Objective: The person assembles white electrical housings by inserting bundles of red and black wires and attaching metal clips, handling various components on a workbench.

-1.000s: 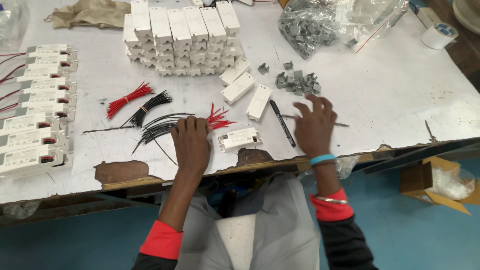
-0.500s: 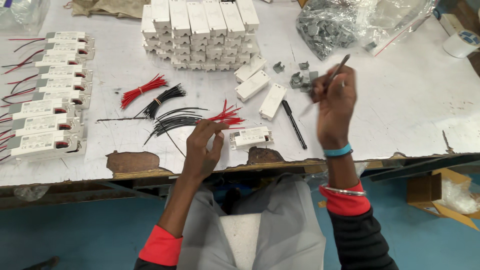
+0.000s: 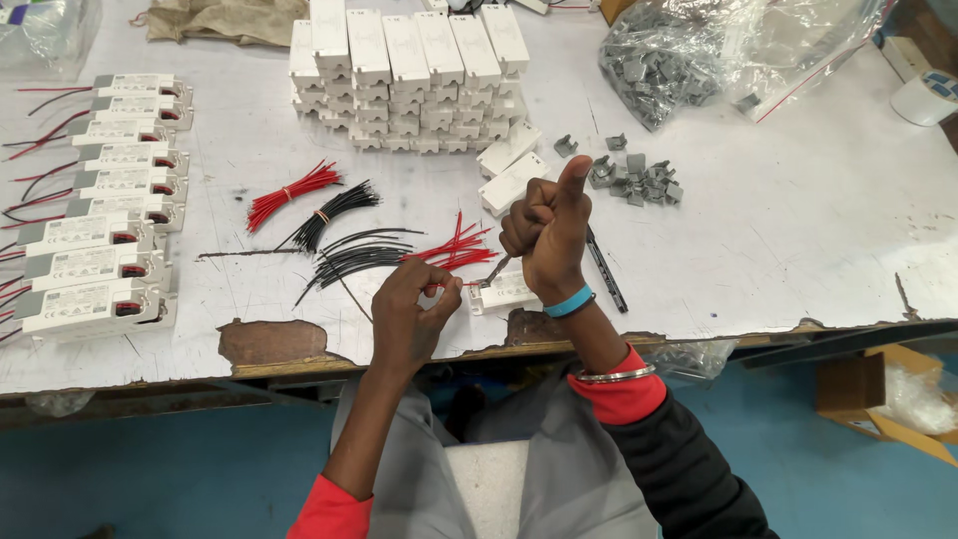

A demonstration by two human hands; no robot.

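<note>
On the chipped white table (image 3: 778, 230), hands grip a screwdriver (image 3: 496, 269) and red wire (image 3: 439, 286) above blue floor (image 3: 150, 469).

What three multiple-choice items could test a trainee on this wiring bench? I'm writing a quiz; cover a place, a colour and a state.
1. Where is the stack of white modules?
A. at the table's far side
B. on the floor
C. in the cardboard box

2. What colour is the wire pinched by the left hand?
A. blue
B. red
C. yellow

3. How does the right hand grip the screwdriver?
A. flat and open
B. in a fist, thumb raised
C. with two fingertips only

Answers: 1 A, the stack stands beyond the wire bundles; 2 B, a red strand runs from the fingers; 3 B, the fingers are curled around it, tip down at the small white module.
</note>
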